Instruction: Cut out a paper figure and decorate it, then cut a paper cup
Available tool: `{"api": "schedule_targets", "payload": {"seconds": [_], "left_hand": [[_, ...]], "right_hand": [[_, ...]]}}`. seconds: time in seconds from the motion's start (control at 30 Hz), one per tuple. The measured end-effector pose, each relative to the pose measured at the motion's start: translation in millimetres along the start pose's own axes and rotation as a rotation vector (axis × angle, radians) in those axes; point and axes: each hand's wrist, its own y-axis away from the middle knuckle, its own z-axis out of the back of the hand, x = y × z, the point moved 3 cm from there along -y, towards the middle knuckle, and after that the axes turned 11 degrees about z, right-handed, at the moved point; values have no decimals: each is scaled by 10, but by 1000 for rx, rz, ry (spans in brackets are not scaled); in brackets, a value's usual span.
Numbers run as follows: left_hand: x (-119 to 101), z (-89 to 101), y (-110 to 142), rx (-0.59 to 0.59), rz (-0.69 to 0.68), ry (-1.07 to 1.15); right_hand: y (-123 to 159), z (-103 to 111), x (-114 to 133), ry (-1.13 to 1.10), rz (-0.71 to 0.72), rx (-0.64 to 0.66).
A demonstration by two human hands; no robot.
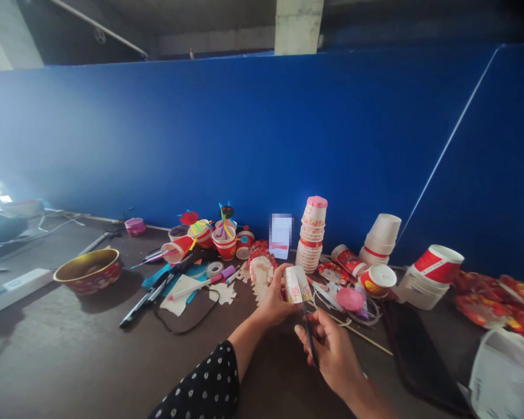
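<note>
My left hand (274, 299) is closed around a white paper cup (293, 285) with red flower drawings on its side. The cup is tilted, and a dark line or gap runs down its right part. In my right hand (332, 349) is a slim black tool (310, 336), gripped between thumb and fingers. Its upper end meets the cup's lower right edge; whether it is a pen or scissors I cannot tell. Just behind the cup stands a tall stack of paper cups (311, 241) with a pink top. A cut, fringed paper piece (262, 272) lies left of the cup.
Left of my hands lie markers (144, 302), a tape roll (215, 269) and decorated cups (224, 241). Further left is a gold-lined bowl (87, 270). To the right are stacked cups (432, 273), a wooden stick (367, 339) and a dark flat object (419, 349). A blue partition (244, 139) rises behind.
</note>
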Motion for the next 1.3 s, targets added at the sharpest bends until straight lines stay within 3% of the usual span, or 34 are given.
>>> {"api": "schedule_targets", "payload": {"seconds": [1.3], "left_hand": [[-6,-17,14,16,8,21]], "right_hand": [[5,29,-16,15,28,-42]]}}
